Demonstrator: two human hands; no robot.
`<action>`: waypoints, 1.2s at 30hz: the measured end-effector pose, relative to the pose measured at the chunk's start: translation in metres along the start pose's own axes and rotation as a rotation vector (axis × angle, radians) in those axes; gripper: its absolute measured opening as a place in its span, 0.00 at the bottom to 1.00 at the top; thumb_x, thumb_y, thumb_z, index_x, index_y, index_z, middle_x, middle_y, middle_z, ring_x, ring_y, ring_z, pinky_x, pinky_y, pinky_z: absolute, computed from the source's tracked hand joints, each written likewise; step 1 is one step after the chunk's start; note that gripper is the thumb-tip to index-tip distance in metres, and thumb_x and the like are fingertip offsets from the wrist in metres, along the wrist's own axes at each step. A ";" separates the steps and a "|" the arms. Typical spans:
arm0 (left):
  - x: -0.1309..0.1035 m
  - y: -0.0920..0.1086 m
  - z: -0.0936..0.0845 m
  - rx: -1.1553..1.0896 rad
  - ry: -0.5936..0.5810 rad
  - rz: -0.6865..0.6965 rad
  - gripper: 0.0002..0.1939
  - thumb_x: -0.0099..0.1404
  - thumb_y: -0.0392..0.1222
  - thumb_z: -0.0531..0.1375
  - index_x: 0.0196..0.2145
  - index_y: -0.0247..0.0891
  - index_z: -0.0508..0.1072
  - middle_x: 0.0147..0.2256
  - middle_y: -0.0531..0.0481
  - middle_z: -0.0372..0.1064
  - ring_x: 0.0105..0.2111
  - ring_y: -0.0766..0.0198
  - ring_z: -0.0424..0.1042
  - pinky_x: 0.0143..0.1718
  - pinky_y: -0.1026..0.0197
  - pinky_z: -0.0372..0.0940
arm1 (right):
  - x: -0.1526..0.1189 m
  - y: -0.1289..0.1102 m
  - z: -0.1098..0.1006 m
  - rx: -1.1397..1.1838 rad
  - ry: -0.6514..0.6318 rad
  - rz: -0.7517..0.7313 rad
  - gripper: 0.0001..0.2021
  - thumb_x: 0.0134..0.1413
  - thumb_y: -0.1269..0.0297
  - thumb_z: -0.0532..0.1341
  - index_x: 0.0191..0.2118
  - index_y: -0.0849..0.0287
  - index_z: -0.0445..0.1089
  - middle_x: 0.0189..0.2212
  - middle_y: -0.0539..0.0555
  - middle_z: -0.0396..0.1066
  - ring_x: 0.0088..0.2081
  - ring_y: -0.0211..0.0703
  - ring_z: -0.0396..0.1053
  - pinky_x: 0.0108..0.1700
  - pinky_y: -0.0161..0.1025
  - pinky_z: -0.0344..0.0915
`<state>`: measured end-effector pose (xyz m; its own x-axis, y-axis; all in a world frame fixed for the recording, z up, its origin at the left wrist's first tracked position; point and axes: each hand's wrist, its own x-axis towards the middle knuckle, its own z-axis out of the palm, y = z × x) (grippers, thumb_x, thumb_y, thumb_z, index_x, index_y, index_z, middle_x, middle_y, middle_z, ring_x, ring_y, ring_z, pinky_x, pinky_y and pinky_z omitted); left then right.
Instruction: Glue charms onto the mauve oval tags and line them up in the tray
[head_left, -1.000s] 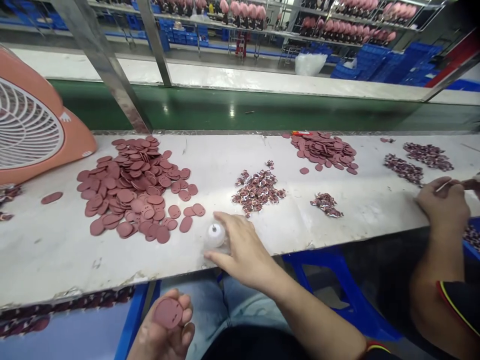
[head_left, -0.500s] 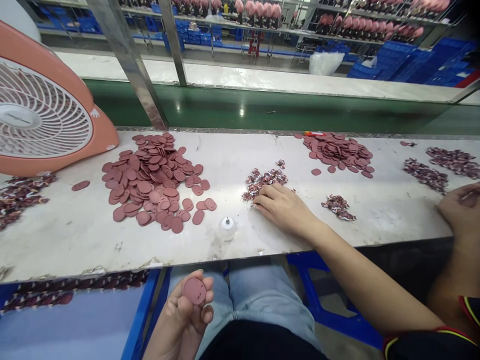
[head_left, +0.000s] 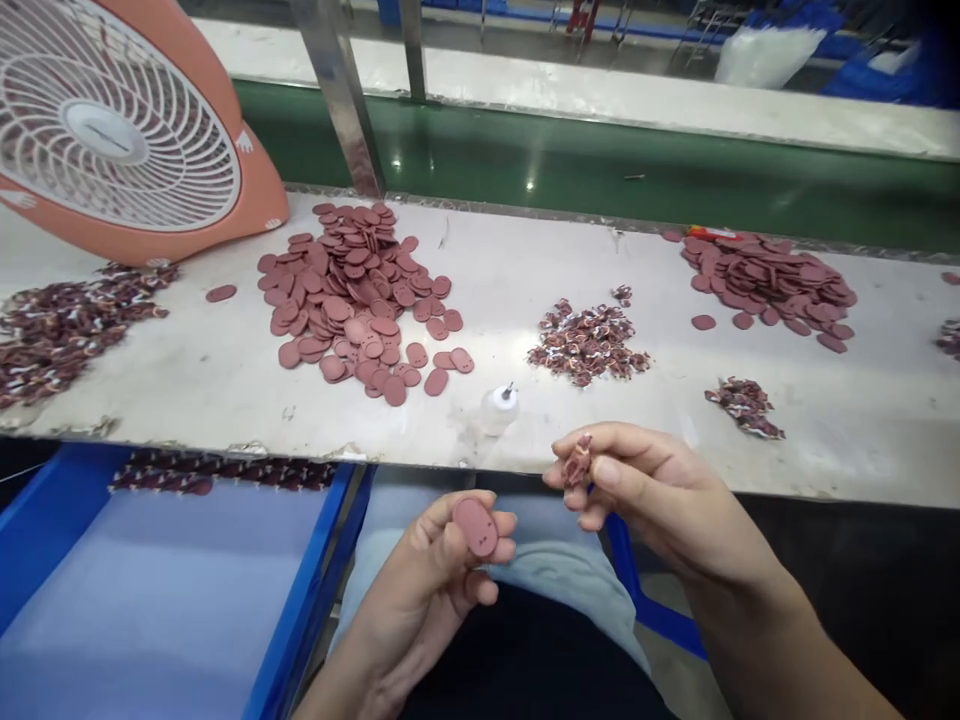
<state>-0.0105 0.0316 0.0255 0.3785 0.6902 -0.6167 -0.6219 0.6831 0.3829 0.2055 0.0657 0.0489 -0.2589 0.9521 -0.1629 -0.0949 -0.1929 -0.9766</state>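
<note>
Between thumb and fingers, my left hand [head_left: 442, 570] grips a reddish-brown oval disc [head_left: 475, 527] with small slots, held over my lap. To its right, my right hand [head_left: 645, 490] pinches a small reddish-brown figure-like piece [head_left: 577, 462] just in front of the table edge. The two pieces are apart. On the table beyond, a pile of similar small pieces [head_left: 585, 342] lies behind a small translucent bottle with a white cap and thin tip [head_left: 501, 408]. A large heap of oval discs [head_left: 352, 300] spreads to the left of the bottle.
An orange fan [head_left: 259, 190] stands at the left, behind more small pieces [head_left: 67, 330]. Another disc heap [head_left: 772, 285] and a little cluster of pieces [head_left: 746, 408] lie at the right. Below the table's left front is a blue bin [head_left: 300, 590] with pieces in rows.
My right hand has left the pile of small pieces and come back toward my left hand, now with one piece. The view has tilted down and shifted left; the neighbouring person's hand is out of sight.
</note>
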 end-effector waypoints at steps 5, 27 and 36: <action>-0.001 -0.005 -0.006 0.038 -0.058 0.007 0.20 0.47 0.51 0.75 0.34 0.36 0.82 0.29 0.49 0.72 0.28 0.69 0.70 0.21 0.74 0.64 | -0.007 -0.006 0.021 -0.107 -0.139 -0.086 0.07 0.61 0.63 0.65 0.44 0.46 0.77 0.38 0.51 0.77 0.39 0.41 0.76 0.40 0.37 0.75; 0.001 -0.008 -0.021 0.046 -0.131 -0.025 0.17 0.50 0.53 0.73 0.27 0.35 0.80 0.23 0.53 0.70 0.23 0.73 0.67 0.22 0.74 0.68 | -0.001 -0.024 0.034 -0.724 -0.373 -0.278 0.09 0.64 0.71 0.60 0.47 0.53 0.71 0.36 0.46 0.76 0.37 0.32 0.72 0.41 0.31 0.67; 0.000 -0.008 -0.020 0.033 -0.097 -0.049 0.17 0.48 0.53 0.74 0.26 0.35 0.80 0.22 0.53 0.70 0.21 0.74 0.67 0.22 0.74 0.68 | 0.002 -0.027 0.031 -0.759 -0.414 -0.266 0.10 0.63 0.74 0.60 0.46 0.54 0.72 0.36 0.46 0.76 0.36 0.32 0.72 0.40 0.30 0.67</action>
<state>-0.0191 0.0210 0.0090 0.4734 0.6747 -0.5663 -0.5790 0.7228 0.3772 0.1772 0.0656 0.0791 -0.6578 0.7532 0.0019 0.4203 0.3692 -0.8288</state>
